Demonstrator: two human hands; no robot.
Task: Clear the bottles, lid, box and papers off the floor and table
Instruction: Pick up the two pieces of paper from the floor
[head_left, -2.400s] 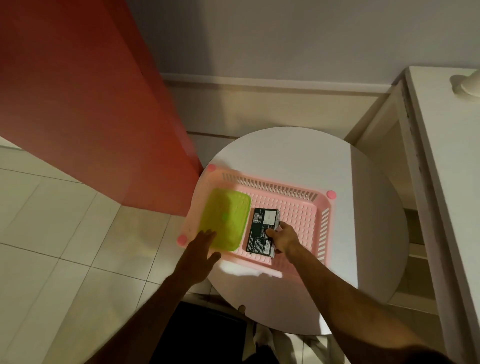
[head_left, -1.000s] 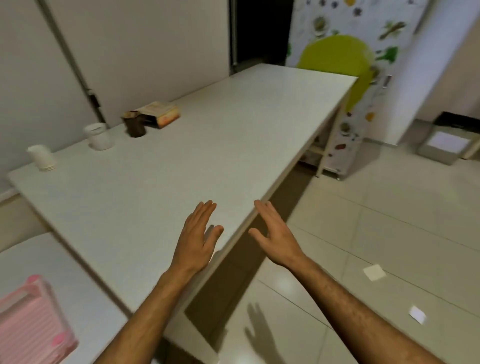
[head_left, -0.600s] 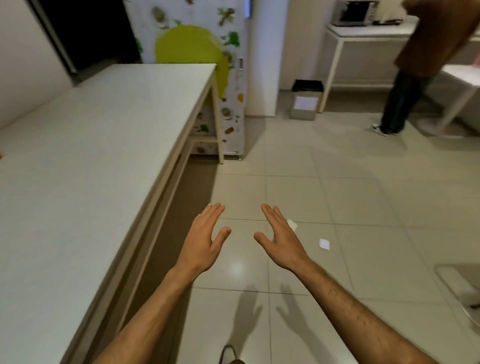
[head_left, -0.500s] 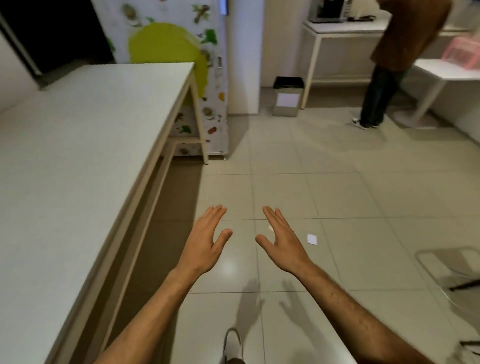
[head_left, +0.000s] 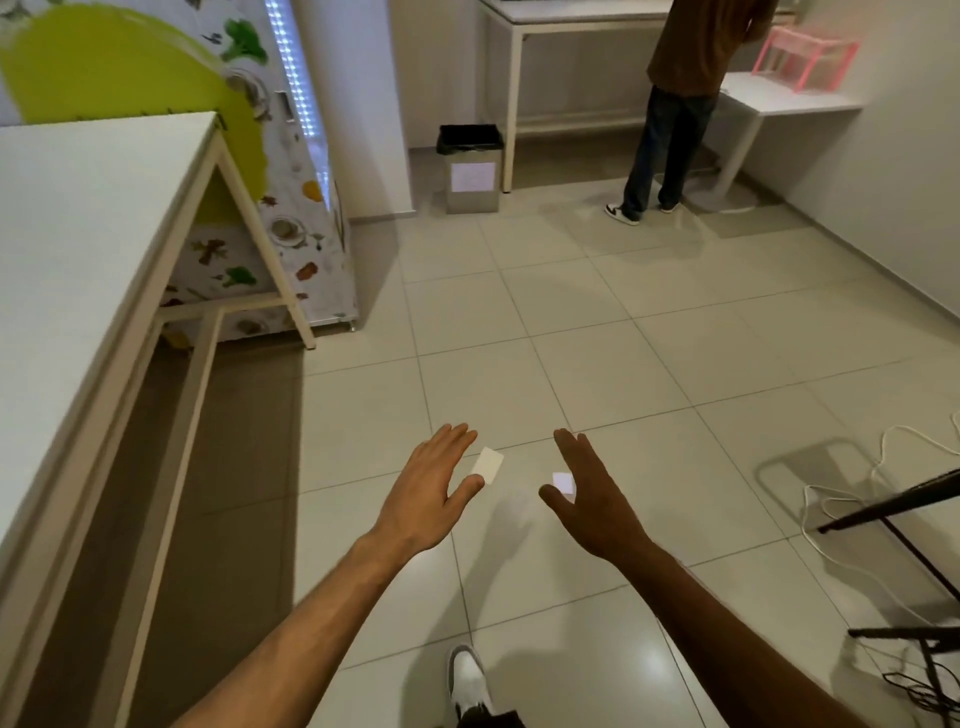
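Two small white papers lie on the tiled floor ahead of me. One paper (head_left: 488, 462) shows just right of my left hand's fingertips. The other paper (head_left: 563, 482) is partly covered by my right hand's thumb side. My left hand (head_left: 427, 493) is stretched forward, palm down, fingers apart and holding nothing. My right hand (head_left: 592, 493) is likewise open and holds nothing. Both hands hover well above the floor. No bottles, lid or box are in view.
A long white table (head_left: 78, 228) runs along my left, with a decorated fridge (head_left: 275, 171) behind it. A lined bin (head_left: 471, 169) stands by the far wall. Another person (head_left: 675, 104) stands at a far table holding a pink basket (head_left: 802, 57). Cables (head_left: 857, 499) and a black stand (head_left: 909, 525) lie at right.
I have turned from the round table with the pink basket, past the long table, toward the open floor. The two papers now lie between my open hands, closer than before.
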